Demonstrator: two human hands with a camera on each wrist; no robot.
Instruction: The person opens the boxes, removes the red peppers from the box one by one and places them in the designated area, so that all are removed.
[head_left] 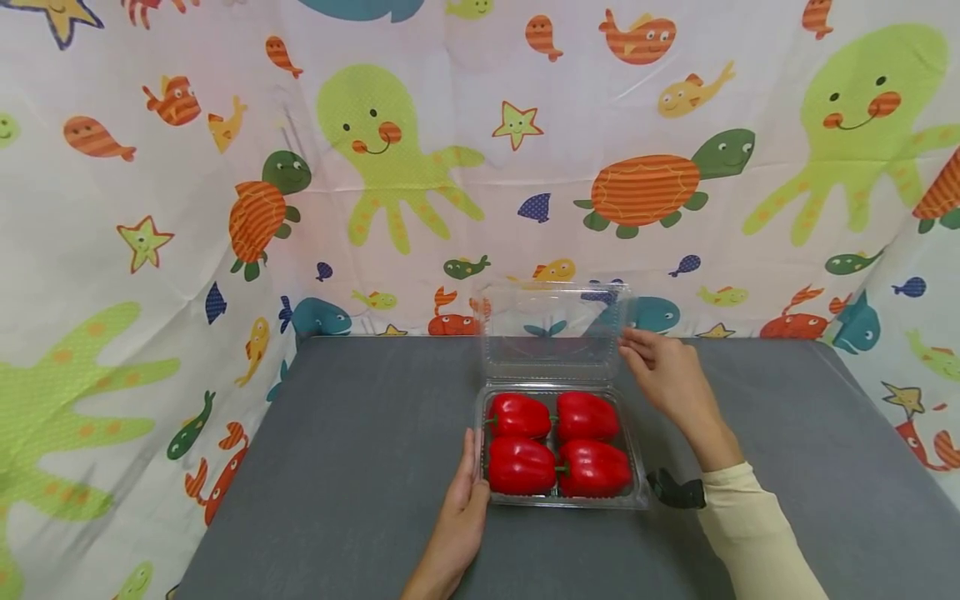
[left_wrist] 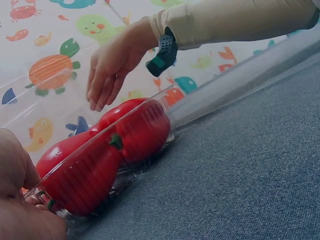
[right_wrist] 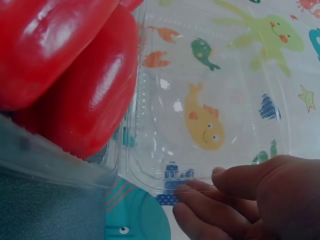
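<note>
A clear plastic clamshell box (head_left: 566, 502) stands on the table with its hinged lid (head_left: 540, 362) raised upright at the back. Several red bell peppers (head_left: 588, 417) with green stems lie inside in two rows. My left hand (head_left: 459, 518) grips the box's left side near the front corner, its thumb at the rim; part of that hold is hidden in the left wrist view. At the lid's right edge, my right hand (head_left: 675, 379) pinches the plastic between thumb and fingers, as the right wrist view (right_wrist: 240, 200) shows.
A grey cloth (head_left: 360, 467) covers the table. Behind it and at both sides hangs a white curtain (head_left: 442, 125) printed with sea animals. A dark strap (head_left: 678, 490) is on the right wrist, below a cream sleeve (head_left: 757, 525).
</note>
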